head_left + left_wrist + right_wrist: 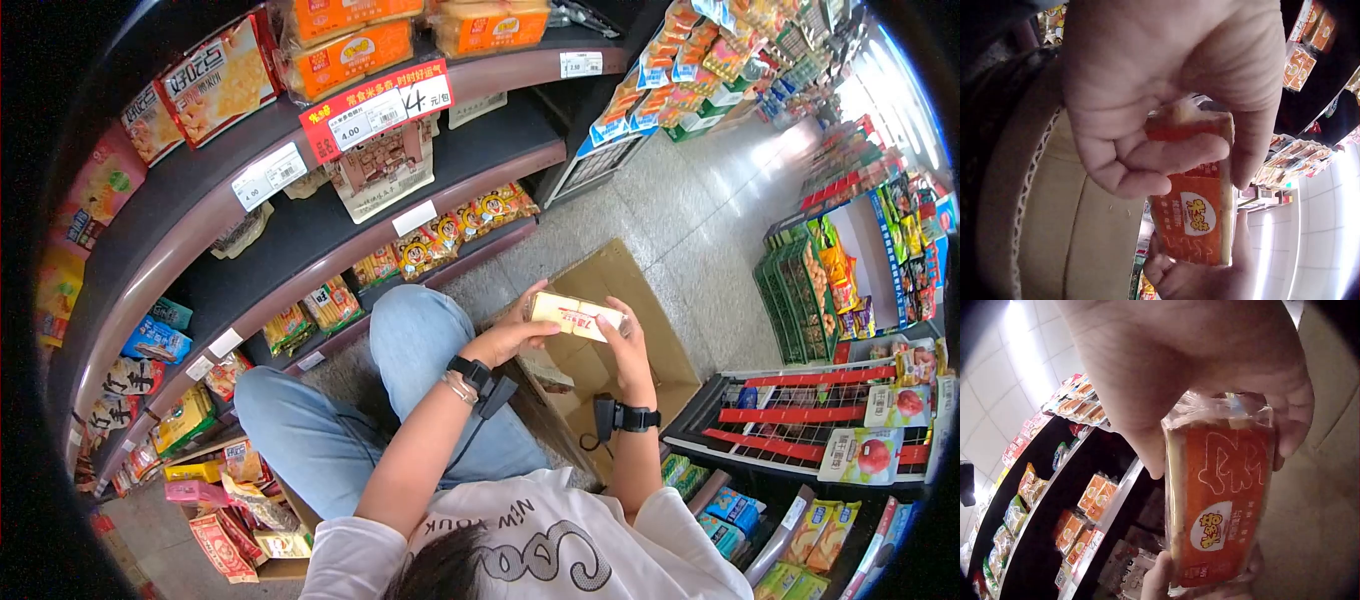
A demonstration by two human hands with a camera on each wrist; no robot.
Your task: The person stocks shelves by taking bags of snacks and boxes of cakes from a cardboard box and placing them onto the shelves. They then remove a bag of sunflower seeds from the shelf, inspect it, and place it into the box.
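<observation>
I'm holding a clear-wrapped 米多奇 snack pack (572, 316) between both hands, just right of centre in the head view, with its cream edge and red print facing up. My left hand (508, 335) is gripping one end: in the left wrist view two of its fingers (1200, 153) are lying curled across the orange front, and the thumb is pressing along the side edge. My right hand (628, 345) is pinching the other end, thumb on one side and fingers round the other, next to the gathered clear wrap. Neither set of fingers is spread wider than the pack.

Below my hands an open cardboard box (665, 355) is standing on the floor (660, 200), and the pack is showing above it, near the centre. Similar orange packs (355, 55) are sitting on the shelf at the top of the frame, just above a red price sign (378, 112).

As I judge it, I'm in the middle of handling and looking over this one pack. Moving on from here is probably calling for one steady hold while the other hand is letting go, without crushing the crackers or tearing the wrap.
</observation>
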